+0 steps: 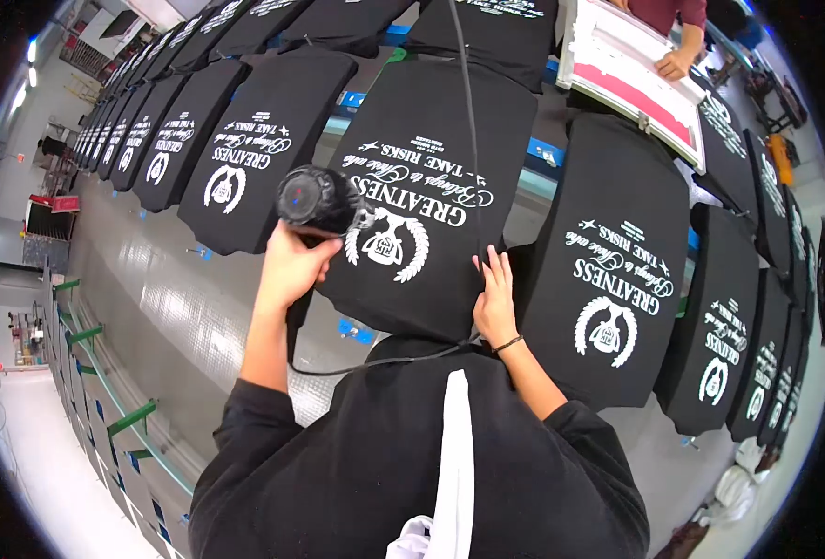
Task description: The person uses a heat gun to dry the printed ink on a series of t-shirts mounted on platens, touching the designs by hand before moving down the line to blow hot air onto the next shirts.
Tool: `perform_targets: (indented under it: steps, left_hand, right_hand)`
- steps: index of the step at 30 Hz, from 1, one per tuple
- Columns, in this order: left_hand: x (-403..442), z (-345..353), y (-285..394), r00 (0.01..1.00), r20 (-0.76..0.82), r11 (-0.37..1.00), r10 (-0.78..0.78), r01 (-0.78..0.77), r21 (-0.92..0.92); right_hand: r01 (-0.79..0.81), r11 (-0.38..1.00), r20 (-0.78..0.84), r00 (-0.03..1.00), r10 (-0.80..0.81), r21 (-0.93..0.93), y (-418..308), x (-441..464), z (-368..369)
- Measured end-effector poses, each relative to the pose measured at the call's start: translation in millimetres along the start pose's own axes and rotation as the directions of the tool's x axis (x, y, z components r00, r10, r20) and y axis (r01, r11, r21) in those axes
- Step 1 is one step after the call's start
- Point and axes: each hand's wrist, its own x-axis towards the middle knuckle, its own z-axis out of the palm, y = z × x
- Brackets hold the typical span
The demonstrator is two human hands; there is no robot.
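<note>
My left hand [293, 265] is closed around the handle of a black heat gun [315, 200], its rounded back toward me and its nozzle end toward the right. The gun hovers over the left part of a black T-shirt [422, 112] with a white "GREATNESS" print, laid flat on a board. My right hand [496, 303], wearing a thin dark bracelet, is at the right edge of that shirt with fingers stretched out. A black power cord [469, 102] hangs down past its thumb and loops back toward the gun's handle; whether the thumb touches the cord is unclear.
Long rows of boards with printed black shirts [613, 270] run to both sides. At the upper right, another person's hand [677, 63] rests by a white-framed printing screen [636, 84] with pink ink. A grey floor strip [161, 265] and green brackets [131, 417] lie to the left.
</note>
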Motion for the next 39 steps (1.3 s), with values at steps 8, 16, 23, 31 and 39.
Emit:
perform_targets:
  steps: [8,16,23,31,39]
  left_hand:
    - [-15.9,31.5,18.6,0.947,0.322,0.997,-0.001,0.025,-0.071]
    - [-36.6,-12.3,2.1,0.983,0.144,0.993,-0.112,0.114,-0.005]
    - [-11.4,4.9,10.9,0.984,0.17,0.998,-0.051,0.058,-0.036]
    - [-15.4,-4.3,8.8,0.989,0.133,0.997,-0.07,0.072,-0.012]
    - [-7.5,26.5,10.9,0.967,0.249,0.995,-0.049,0.068,-0.068]
  right_hand:
    - [-0.017,1.0,-0.053,0.998,0.016,-0.022,14.6,-5.0,-1.3]
    - [-0.033,0.999,0.011,0.999,0.034,-0.044,2.6,1.1,0.0]
    - [-0.045,0.998,0.026,0.999,0.046,-0.045,5.1,5.7,0.4]
    - [-0.052,0.997,0.01,0.999,0.052,-0.056,6.6,3.4,0.5]
    - [-0.048,0.995,0.029,0.998,0.051,-0.085,6.5,8.1,-0.4]
